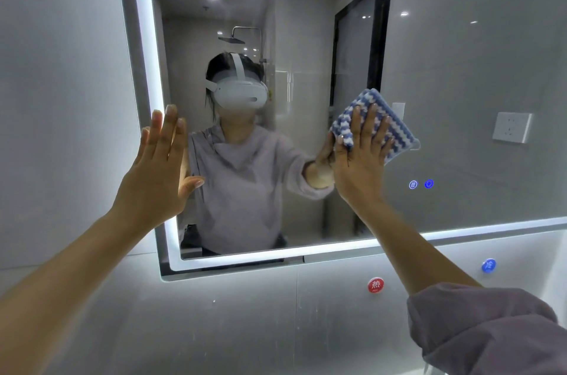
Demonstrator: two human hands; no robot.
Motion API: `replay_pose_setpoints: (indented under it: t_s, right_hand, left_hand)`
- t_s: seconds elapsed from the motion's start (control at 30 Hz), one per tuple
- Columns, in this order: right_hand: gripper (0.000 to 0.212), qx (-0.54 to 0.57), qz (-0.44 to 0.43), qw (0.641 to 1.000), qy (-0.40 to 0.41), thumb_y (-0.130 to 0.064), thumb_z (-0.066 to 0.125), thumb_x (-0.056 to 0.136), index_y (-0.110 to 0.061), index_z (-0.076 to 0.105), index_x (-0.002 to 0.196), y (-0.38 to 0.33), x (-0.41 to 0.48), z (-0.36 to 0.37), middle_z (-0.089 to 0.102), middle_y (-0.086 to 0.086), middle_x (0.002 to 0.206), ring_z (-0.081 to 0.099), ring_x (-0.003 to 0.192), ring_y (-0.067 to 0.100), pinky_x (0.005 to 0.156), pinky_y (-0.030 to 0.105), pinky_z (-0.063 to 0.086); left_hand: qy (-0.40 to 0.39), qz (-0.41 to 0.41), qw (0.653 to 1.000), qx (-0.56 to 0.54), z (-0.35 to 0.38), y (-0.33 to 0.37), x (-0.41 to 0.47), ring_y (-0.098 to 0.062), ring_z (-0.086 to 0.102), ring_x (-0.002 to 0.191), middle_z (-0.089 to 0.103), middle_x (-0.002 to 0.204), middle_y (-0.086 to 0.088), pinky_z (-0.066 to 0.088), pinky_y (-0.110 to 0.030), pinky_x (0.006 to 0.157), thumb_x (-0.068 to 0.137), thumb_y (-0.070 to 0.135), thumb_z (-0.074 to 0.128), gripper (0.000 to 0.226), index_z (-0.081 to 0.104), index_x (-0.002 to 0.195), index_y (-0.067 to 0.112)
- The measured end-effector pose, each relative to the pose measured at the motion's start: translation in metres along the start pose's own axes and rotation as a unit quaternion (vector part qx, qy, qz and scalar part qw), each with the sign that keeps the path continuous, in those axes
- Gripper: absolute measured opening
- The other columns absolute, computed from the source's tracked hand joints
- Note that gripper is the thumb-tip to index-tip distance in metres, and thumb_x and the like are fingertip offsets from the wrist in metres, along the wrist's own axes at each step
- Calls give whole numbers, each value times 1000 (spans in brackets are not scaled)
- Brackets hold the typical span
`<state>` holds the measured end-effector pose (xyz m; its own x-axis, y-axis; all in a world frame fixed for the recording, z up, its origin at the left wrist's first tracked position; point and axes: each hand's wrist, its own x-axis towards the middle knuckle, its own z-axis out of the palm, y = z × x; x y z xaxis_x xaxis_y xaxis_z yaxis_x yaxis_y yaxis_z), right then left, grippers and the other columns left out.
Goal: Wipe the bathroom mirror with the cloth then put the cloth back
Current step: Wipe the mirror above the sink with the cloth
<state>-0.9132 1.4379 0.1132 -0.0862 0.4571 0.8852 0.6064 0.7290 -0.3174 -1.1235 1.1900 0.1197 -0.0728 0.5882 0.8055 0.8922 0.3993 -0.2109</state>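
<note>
Striped cloth (379, 121) under right hand (362, 156)

My right hand (362, 156) is flat on the folded blue-and-white zigzag-striped cloth (388, 123), fingers spread, pressing it against the glass of the big rectangular LED-edged bathroom mirror (460, 67), about mid-height and toward the middle. My left hand (159, 166) is open too, palm planted right over the mirror's glowing left edge. Two small blue lit touch icons (421, 184) sit on the glass just below-right of the cloth. On the grey tiled wall (230, 322) under the mirror's bottom edge there's a round red hot sticker (375, 285) and a round blue cold sticker (488, 265).
</note>
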Motion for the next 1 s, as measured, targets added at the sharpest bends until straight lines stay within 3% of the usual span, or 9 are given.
replay_pose_setpoints:
  t_s: [0.13, 0.23, 0.33, 0.67, 0.83, 1.0]
  right_hand:
    - [59, 17, -59, 997, -36, -44, 16, 99, -20, 7, 153, -28, -6, 3, -8, 4, 159, -10, 146, 32, 116, 52, -10]
    - [60, 11, -116, 992, -55, -39, 28, 102, -22, -4, 150, -49, -9, 6, -19, -1, 153, -18, 144, 27, 116, 56, -9]
    - [62, -5, -172, 984, -45, -37, 32, 102, -24, -8, 147, -69, -10, 9, -15, -1, 155, -13, 146, 29, 117, 54, -8]
    - [57, -25, -245, 969, -33, -33, 37, 102, -25, 9, 151, -48, 6, 5, -3, -2, 157, -5, 147, 25, 118, 46, -8]
    - [56, -22, -159, 987, -11, -41, 18, 99, -22, 18, 152, -19, 23, -3, 12, 6, 160, 6, 147, 29, 118, 51, 2]
    - [58, 5, -32, 999, 19, -41, 17, 97, -24, 13, 152, 30, 34, -7, 10, 6, 160, 4, 147, 29, 118, 47, 1]
  left_hand:
    - [-1, 2, 1000, 5, 2, 0, 0, -41, 4, 141, 6, 153, -24, 15, -53, 113, 77, 38, 63, 95, 10, 144, -5]
    - [1, 1, 1000, 1, 1, 0, 0, -41, 4, 141, 5, 154, -23, 15, -54, 113, 77, 39, 60, 94, 10, 144, -5]
    - [0, -1, 1000, 2, 1, 0, -1, -40, 4, 142, 5, 154, -23, 14, -52, 114, 77, 42, 56, 93, 10, 144, -4]
    - [0, 0, 1000, 7, 2, -1, -1, -40, 4, 142, 6, 154, -22, 14, -51, 114, 77, 43, 56, 93, 12, 144, -5]
    - [0, -1, 1000, 14, 1, -1, -1, -39, 5, 142, 7, 154, -22, 15, -50, 114, 77, 44, 57, 93, 14, 144, -5]
    - [1, -5, 1000, 19, 3, -1, -1, -39, 5, 142, 7, 154, -22, 14, -50, 114, 77, 44, 55, 93, 14, 144, -5]
